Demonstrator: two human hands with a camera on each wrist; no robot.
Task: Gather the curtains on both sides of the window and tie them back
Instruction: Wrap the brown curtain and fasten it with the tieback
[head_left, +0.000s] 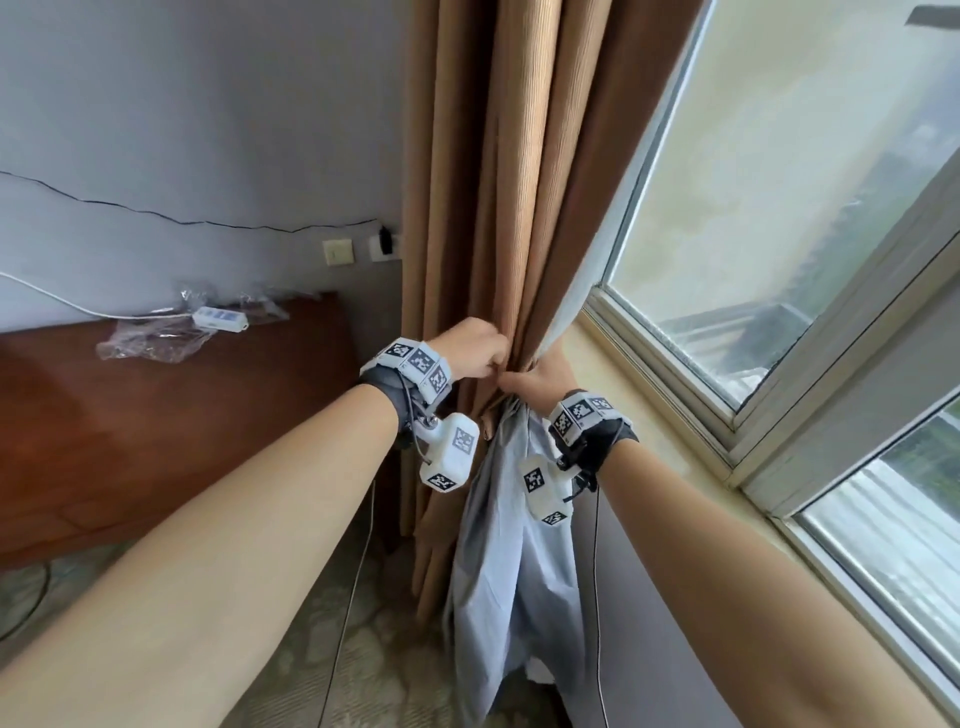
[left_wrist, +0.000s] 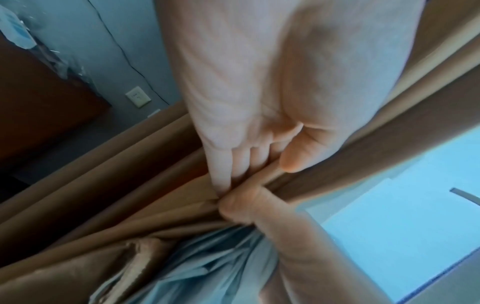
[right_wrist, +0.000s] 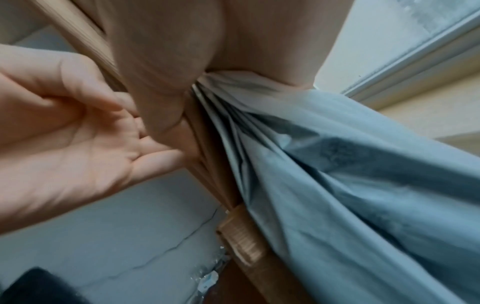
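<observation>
A tan ribbed curtain hangs gathered at the window's left side, and its pale grey-blue lining spills out below the hands. My right hand grips the bunched folds from the window side, with its thumb across the front. The lining fans out beneath it. My left hand meets the bundle from the wall side. There it pinches a tan fold between thumb and straight fingers. A tan strap end hangs beside the bundle.
The window and its cream sill run along the right. A dark wooden panel stands at the left, with plastic wrap and a white power strip on top. Wall sockets sit beside the curtain. A cable trails over the floor.
</observation>
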